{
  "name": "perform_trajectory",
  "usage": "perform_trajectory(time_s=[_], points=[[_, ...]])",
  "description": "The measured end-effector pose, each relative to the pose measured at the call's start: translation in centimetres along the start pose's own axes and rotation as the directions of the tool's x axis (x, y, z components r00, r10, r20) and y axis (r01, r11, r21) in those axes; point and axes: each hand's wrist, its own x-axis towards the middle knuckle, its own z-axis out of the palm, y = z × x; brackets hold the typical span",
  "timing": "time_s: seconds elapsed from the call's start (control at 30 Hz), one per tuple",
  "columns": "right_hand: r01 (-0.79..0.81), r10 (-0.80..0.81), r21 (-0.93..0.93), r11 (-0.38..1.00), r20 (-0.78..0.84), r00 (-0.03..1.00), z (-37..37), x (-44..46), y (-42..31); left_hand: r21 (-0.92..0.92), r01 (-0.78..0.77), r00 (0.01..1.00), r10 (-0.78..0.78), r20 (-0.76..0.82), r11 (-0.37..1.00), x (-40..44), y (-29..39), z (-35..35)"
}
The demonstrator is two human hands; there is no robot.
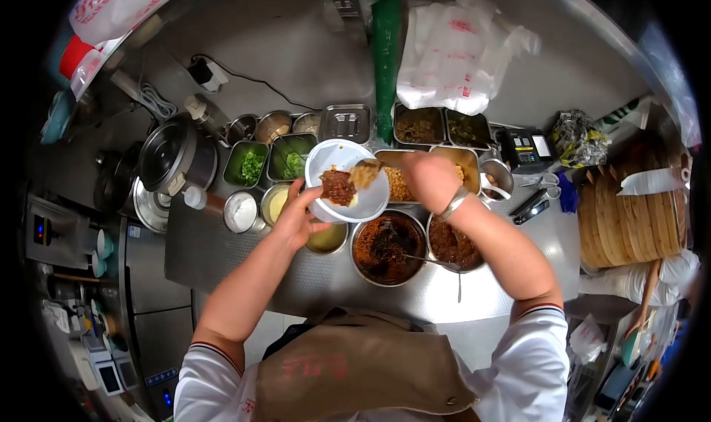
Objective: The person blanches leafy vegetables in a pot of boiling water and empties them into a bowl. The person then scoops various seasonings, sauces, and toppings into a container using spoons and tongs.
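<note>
My left hand [298, 216] grips the near left rim of a white bowl [372, 203], which is tilted and holds dark reddish-brown sauce [338, 188]. Over the bowl's right side, my right hand [432, 182] is closed on a spoon carrying a light brown minced food [364, 174]; most of the handle is hidden by the hand. Chickpea-like beans [398, 185] lie in a metal tray just behind. Nearer to me stand a round pot of dark red chili oil [381, 255] with a ladle and a pot of brown sauce [453, 246].
Trays of chopped greens [252, 164] and a lidded metal tray [345, 124] line the back. At left are a large cooker [174, 155] and a pot of white powder [240, 212]. Bamboo steamers [629, 218] stand at right, with another person's arm [649, 295] beyond.
</note>
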Motion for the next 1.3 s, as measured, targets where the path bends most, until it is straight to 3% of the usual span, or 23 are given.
perform_trajectory(time_s=[0.07,0.1,0.2,0.23,0.27,0.33,0.43,0.53,0.6,0.67,0.9,0.97,1.0,1.03,1.13,1.2,1.3], points=[[0.13,-0.138,-0.087,0.988,-0.083,0.987,-0.1,0.3,-2.4,-0.035,0.02,0.998,-0.018,0.054,0.999,-0.2,0.0,-0.6],[0.125,-0.128,-0.037,0.991,-0.099,0.987,0.4,0.5,-2.3,-0.041,0.022,0.997,-0.019,0.071,0.999,-0.4,0.1,-1.2],[-0.148,0.216,0.398,0.905,-0.131,0.968,-0.1,0.7,-3.0,-0.078,0.014,0.994,-0.005,0.106,0.997,-1.1,0.2,-4.3],[-0.344,0.363,0.483,0.805,0.057,0.93,-1.3,0.7,-3.1,-0.099,0.007,0.993,0.004,0.115,0.995,-1.5,0.4,-5.3],[-0.385,0.423,0.702,0.6,0.13,0.897,-0.6,0.6,-2.2,-0.12,-0.001,0.992,0.016,0.124,0.993,-1.9,0.7,-6.1],[-0.344,0.445,0.873,0.347,0.17,0.879,-0.4,0.5,-1.8,-0.131,-0.047,0.986,0.067,0.152,0.99,-3.0,1.3,-7.9],[-0.322,0.48,0.879,0.353,0.125,0.868,1.0,0.7,-1.9,-0.161,-0.122,0.975,0.148,0.164,0.979,-4.7,1.7,-11.4],[-0.304,0.368,0.537,0.787,-0.012,0.93,4.5,1.8,-2.9,-0.139,-0.207,0.973,0.219,0.075,0.968,-6.7,1.6,-14.3],[-0.241,0.277,0.3,0.923,-0.083,0.957,9.8,2.8,-2.1,-0.135,-0.207,0.977,0.213,0.028,0.969,-7.7,1.6,-15.7],[-0.289,0.29,0.218,0.932,0.029,0.957,12.4,4.0,-3.3,-0.132,-0.207,0.978,0.207,-0.012,0.969,-8.2,1.5,-16.5],[-0.309,0.319,0.246,0.919,-0.001,0.948,19.0,5.8,-3.5,-0.115,-0.18,0.982,0.171,-0.079,0.977,-7.7,1.1,-16.9],[-0.357,0.381,0.333,0.873,-0.009,0.924,18.7,5.7,-2.4,-0.113,-0.176,0.982,0.167,-0.084,0.978,-7.4,1.3,-16.4],[-0.379,0.413,0.375,0.846,-0.012,0.91,17.8,5.8,-2.1,-0.111,-0.173,0.983,0.165,-0.084,0.979,-7.2,1.4,-16.1],[-0.443,0.452,0.453,0.774,0.094,0.887,16.6,5.7,-1.5,-0.119,-0.169,0.984,0.161,-0.075,0.979,-6.9,1.5,-15.9],[-0.469,0.507,0.715,0.519,0.183,0.842,12.4,5.5,-2.0,-0.112,-0.142,0.989,0.137,-0.052,0.984,-5.7,2.1,-15.1],[-0.414,0.464,0.744,0.524,0.157,0.872,10.1,5.3,-2.2,-0.075,-0.112,0.993,0.108,-0.048,0.991,-4.8,2.3,-14.4],[-0.267,0.343,0.69,0.673,0.029,0.939,5.9,4.8,-5.3,-0.049,-0.076,0.996,0.074,-0.045,0.996,-3.4,2.3,-12.9]])
